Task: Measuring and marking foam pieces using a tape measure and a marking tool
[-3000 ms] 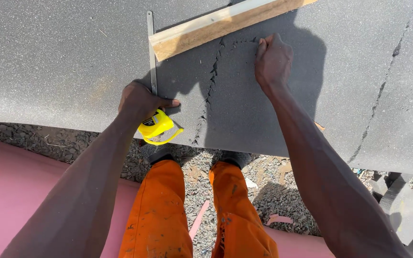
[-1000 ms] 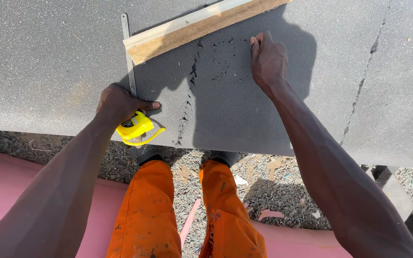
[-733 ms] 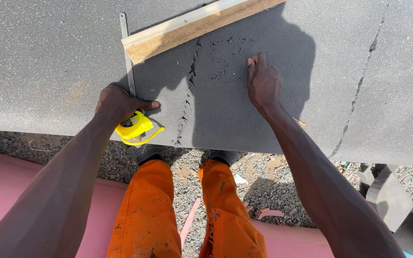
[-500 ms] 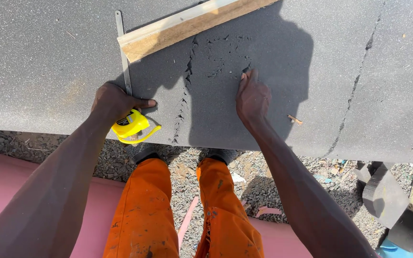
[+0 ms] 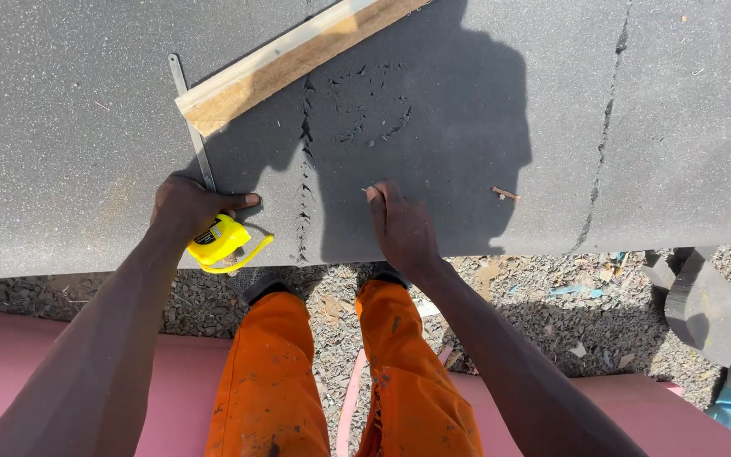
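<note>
While my left hand (image 5: 189, 206) pins the thin metal rule (image 5: 191, 123) against the grey foam sheet (image 5: 69, 135), closed around the yellow tape measure (image 5: 218, 240) at lower left of centre, the rule's long axis runs up-frame to the pale wooden batten (image 5: 298, 61). My right hand (image 5: 401, 227) rests just right of the scored line, fingers curled; I cannot tell whether it holds anything. The left hand is nearer the rule.
</note>
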